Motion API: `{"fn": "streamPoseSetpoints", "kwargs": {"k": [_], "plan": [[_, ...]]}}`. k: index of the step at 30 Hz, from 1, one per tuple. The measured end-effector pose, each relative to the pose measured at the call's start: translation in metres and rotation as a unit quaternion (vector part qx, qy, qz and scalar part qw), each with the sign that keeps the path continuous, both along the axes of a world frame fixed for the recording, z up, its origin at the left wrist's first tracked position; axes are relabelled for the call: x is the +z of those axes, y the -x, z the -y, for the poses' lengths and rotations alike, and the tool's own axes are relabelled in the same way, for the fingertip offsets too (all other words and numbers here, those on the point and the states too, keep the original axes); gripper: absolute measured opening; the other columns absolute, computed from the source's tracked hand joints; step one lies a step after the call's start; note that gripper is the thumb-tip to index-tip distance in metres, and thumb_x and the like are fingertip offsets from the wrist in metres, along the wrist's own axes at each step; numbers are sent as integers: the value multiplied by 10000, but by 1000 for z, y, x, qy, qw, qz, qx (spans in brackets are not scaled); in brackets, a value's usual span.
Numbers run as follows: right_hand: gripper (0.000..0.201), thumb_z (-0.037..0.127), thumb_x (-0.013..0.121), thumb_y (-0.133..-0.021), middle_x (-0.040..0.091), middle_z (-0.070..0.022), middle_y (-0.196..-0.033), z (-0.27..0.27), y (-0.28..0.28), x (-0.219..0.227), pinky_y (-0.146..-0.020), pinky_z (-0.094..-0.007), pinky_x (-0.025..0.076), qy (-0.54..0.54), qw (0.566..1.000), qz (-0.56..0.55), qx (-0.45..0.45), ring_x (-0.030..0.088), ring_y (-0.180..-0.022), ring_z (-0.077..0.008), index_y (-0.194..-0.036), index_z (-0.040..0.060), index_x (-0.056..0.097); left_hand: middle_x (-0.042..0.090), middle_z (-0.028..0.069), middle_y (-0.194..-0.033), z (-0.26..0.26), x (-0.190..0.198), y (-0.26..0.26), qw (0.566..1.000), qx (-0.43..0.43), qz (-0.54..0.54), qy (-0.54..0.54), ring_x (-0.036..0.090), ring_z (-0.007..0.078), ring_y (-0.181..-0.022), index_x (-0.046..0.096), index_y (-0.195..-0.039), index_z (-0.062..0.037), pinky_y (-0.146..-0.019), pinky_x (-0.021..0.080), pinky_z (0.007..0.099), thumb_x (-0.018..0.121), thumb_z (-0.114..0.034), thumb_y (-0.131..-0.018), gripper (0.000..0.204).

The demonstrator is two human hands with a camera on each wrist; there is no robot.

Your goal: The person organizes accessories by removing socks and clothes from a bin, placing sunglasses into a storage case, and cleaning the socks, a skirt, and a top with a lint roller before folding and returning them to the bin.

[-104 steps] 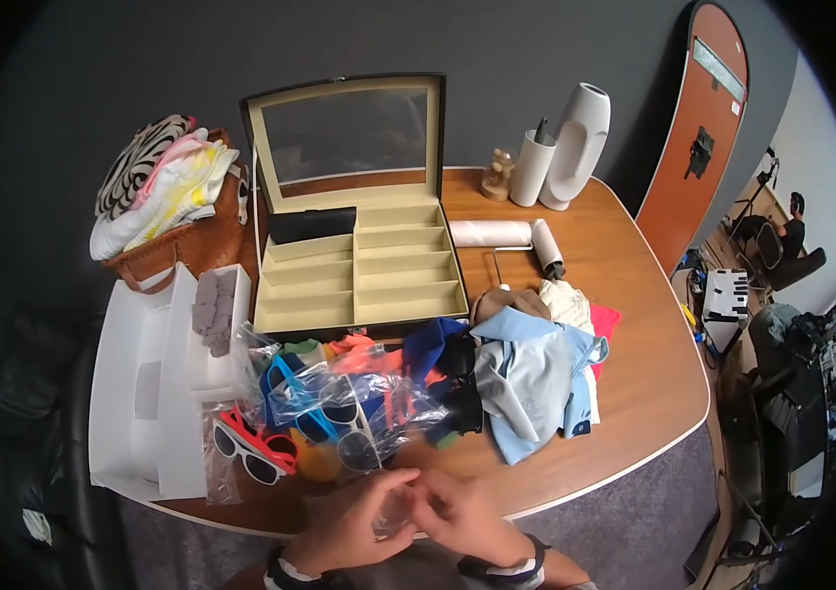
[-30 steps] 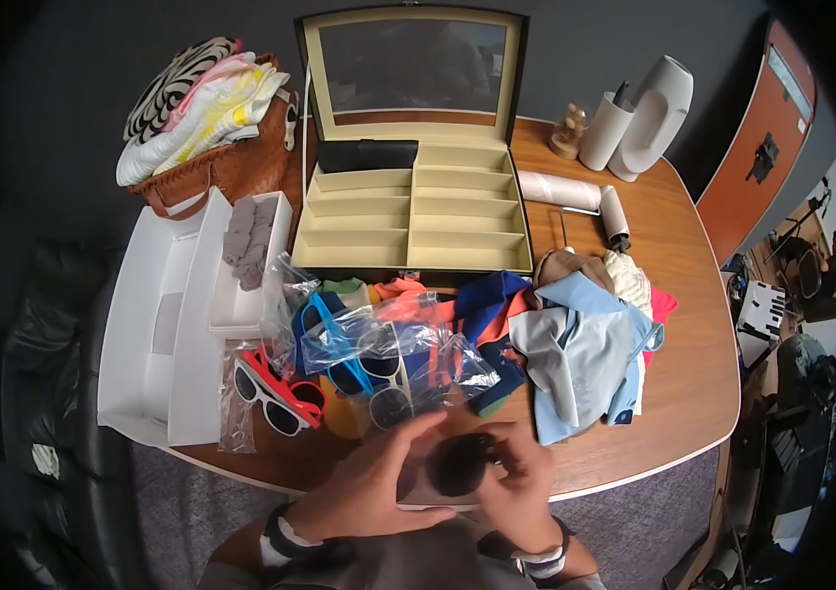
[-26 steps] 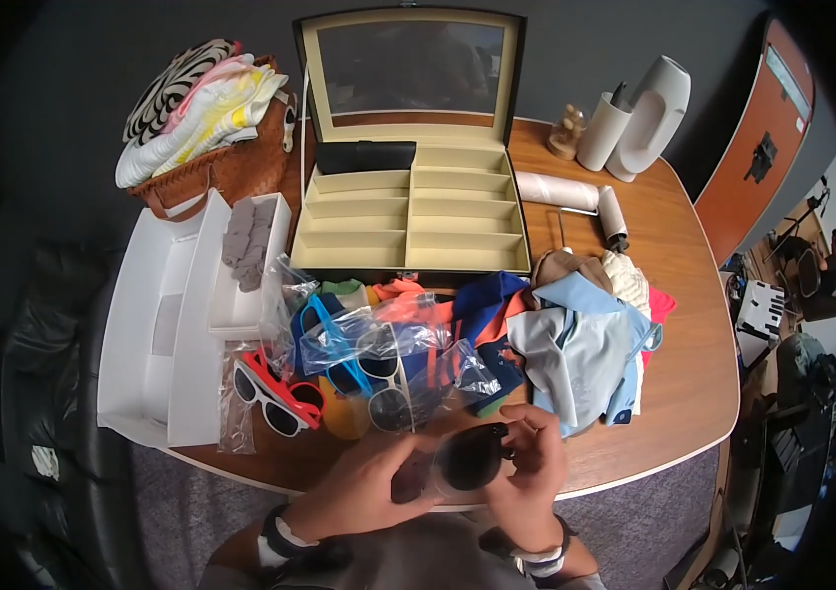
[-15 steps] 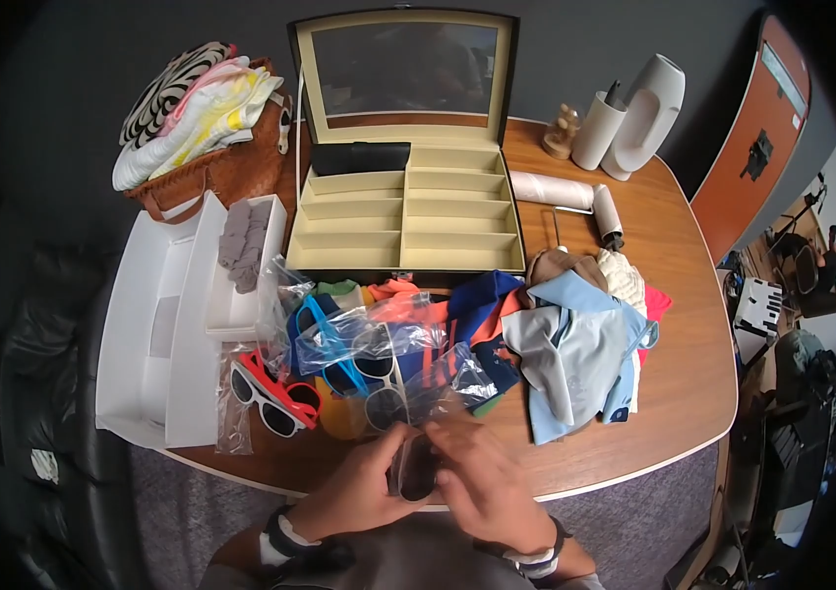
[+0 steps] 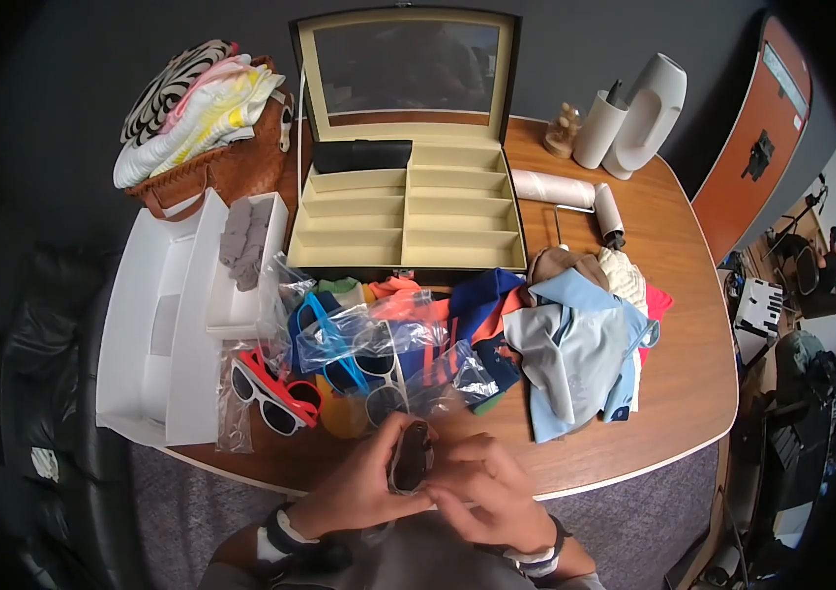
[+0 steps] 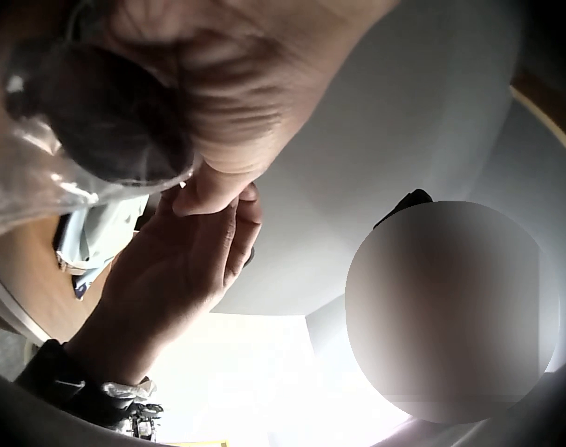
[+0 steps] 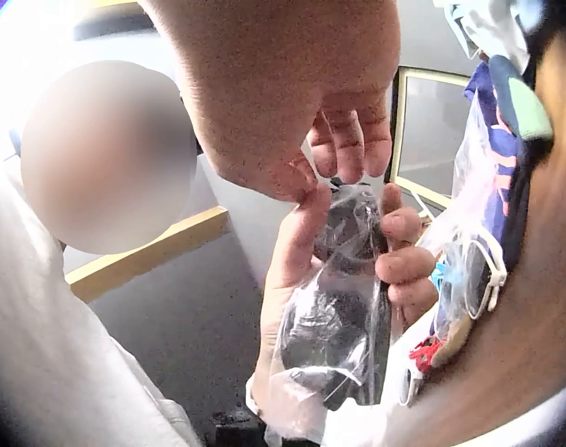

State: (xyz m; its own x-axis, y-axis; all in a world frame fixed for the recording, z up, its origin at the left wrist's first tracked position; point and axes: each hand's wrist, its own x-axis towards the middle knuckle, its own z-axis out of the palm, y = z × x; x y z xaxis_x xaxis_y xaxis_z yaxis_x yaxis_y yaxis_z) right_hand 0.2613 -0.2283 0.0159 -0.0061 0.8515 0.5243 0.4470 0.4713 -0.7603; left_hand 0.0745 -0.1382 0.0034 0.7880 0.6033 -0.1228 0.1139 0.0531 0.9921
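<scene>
Dark sunglasses (image 5: pixel 411 459) in a clear plastic bag (image 7: pixel 297 400) are held upright in my left hand (image 5: pixel 369 487) at the table's front edge. In the right wrist view the left thumb and fingers wrap the upper part of the sunglasses (image 7: pixel 339 219), and the bag hangs below. My right hand (image 5: pixel 492 492) is close against the left one, its thumb and forefinger pinching at the bag's top end. The left wrist view shows a dark lens (image 6: pixel 106 112) through the plastic, with the right fingertips (image 6: pixel 241 219) beside the left hand.
Beyond the hands lie bagged blue sunglasses (image 5: pixel 318 334), red and white sunglasses (image 5: pixel 275 393) and colourful cloths. An open display case (image 5: pixel 403 270) with cream compartments stands behind, a black case (image 5: pixel 361 155) in it. White boxes (image 5: pixel 192 393) are left; folded shirts (image 5: pixel 575 354) right.
A second ago the right hand held the sunglasses up beside the spread left hand; now the left hand grips them and the right fingers work at the bag's top. The head view has shifted slightly.
</scene>
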Motion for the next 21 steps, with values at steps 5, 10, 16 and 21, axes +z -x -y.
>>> {"fn": "streamPoseSetpoints", "kwargs": {"k": [5,10,16,21], "plan": [[268,83,852,-790,616,-101,-989,-1,5,8,-694,-369,522,12,1000,7,0,644,-821,-283,-1004,23,701,591,61,-1124,5,4,-4,995,56,-60,-62,618,144,-996,432,-1357,-46,-905,498,300,903,-119,-754,768],[234,75,845,-798,614,-111,-896,0,11,5,-657,-378,508,6,993,96,-68,633,-753,-291,-951,7,681,609,128,-1204,14,-9,-2,986,123,-47,-102,654,224,-1070,412,-1401,-45,-893,523,359,943,-200,-745,857],[167,7,773,-825,627,-128,-902,-1,10,9,-653,-383,505,-14,999,-3,-41,632,-747,-304,-961,3,676,561,157,-1297,16,-17,1,989,109,7,-96,620,241,-1168,299,-1519,-25,-983,496,371,946,-212,-752,1021],[144,14,741,-869,638,-154,-928,-5,1,27,-647,-368,513,-41,999,7,-7,642,-766,-296,-985,-18,661,517,157,-1339,13,-2,-7,993,24,78,-83,566,230,-1221,57,-1628,-97,-1071,438,402,899,-99,-787,1190]]}}
